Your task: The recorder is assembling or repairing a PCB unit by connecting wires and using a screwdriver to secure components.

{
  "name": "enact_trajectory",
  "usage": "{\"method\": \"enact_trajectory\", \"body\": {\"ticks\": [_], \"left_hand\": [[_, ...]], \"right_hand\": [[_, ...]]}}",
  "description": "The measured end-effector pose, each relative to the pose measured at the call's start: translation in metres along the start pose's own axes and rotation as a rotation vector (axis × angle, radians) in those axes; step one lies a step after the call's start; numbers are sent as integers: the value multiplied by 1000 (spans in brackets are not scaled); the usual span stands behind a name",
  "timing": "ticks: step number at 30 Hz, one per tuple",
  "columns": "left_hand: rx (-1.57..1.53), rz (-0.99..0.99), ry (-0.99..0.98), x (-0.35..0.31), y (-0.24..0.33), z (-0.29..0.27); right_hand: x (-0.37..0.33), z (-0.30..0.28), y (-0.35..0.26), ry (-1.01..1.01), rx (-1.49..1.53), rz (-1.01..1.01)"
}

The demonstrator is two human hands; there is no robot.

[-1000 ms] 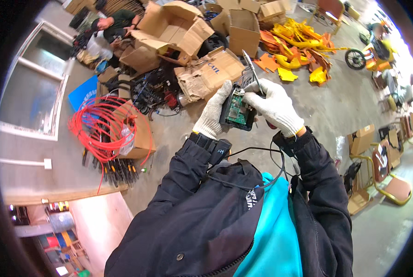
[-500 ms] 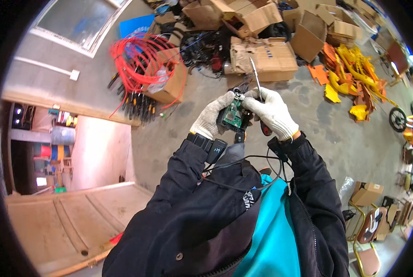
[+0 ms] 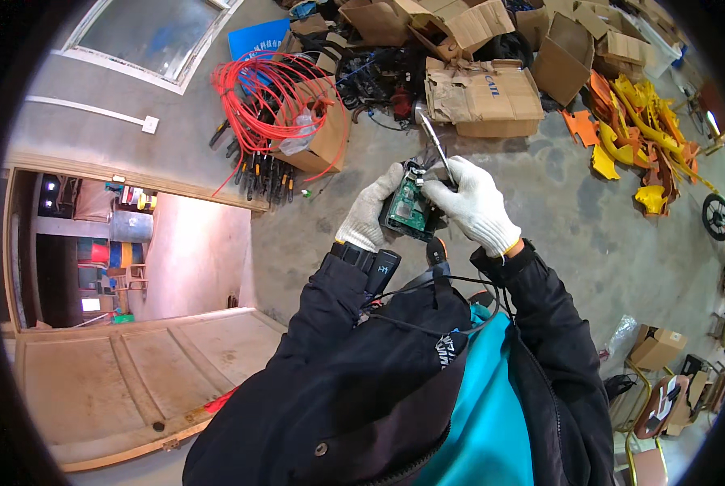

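Observation:
Both of my hands wear white knitted gloves and are close together in front of my body. My left hand (image 3: pixel 366 212) is closed around the left side of a black housing with a green circuit board (image 3: pixel 408 208) exposed in it. My right hand (image 3: pixel 477 206) is closed on a slim silver pointed tool (image 3: pixel 433 139), which sticks out up and to the left past the board. The tool's grip is hidden in the glove, so its exact kind is unclear. My right thumb and fingertips are at the board's upper right edge, by some small wires.
Cardboard boxes (image 3: pixel 492 93) lie ahead, beside a coil of red tubing (image 3: pixel 257 97) at left. Yellow and orange plastic parts (image 3: pixel 650 138) are piled at right. A wooden door (image 3: pixel 136 373) stands at lower left. A black cable (image 3: pixel 411 324) hangs between my sleeves.
The surroundings have shifted rightward in the view. The silver tool leans further left. A red and black piece under my right hand is now out of sight.

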State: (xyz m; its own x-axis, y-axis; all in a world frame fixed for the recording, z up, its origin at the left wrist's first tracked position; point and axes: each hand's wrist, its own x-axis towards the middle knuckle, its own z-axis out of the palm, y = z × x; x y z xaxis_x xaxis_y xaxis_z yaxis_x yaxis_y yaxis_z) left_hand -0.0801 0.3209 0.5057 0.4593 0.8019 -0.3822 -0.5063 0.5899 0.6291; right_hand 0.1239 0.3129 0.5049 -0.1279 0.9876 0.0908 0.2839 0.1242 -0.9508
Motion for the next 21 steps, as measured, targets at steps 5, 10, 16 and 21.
{"method": "enact_trajectory", "body": {"ticks": [5, 10, 16, 21], "left_hand": [[-20, -7, 17, 7, 1, 17], [43, 24, -4, 8, 1, 29], [105, 12, 86, 16, 0, 23], [107, -31, 50, 16, -1, 18]], "right_hand": [[-2, -7, -4, 70, -27, -20], [-4, -10, -5, 109, -49, -7], [-4, -7, -4, 167, -143, -63], [-4, -2, -8, 191, -344, -78]]}}
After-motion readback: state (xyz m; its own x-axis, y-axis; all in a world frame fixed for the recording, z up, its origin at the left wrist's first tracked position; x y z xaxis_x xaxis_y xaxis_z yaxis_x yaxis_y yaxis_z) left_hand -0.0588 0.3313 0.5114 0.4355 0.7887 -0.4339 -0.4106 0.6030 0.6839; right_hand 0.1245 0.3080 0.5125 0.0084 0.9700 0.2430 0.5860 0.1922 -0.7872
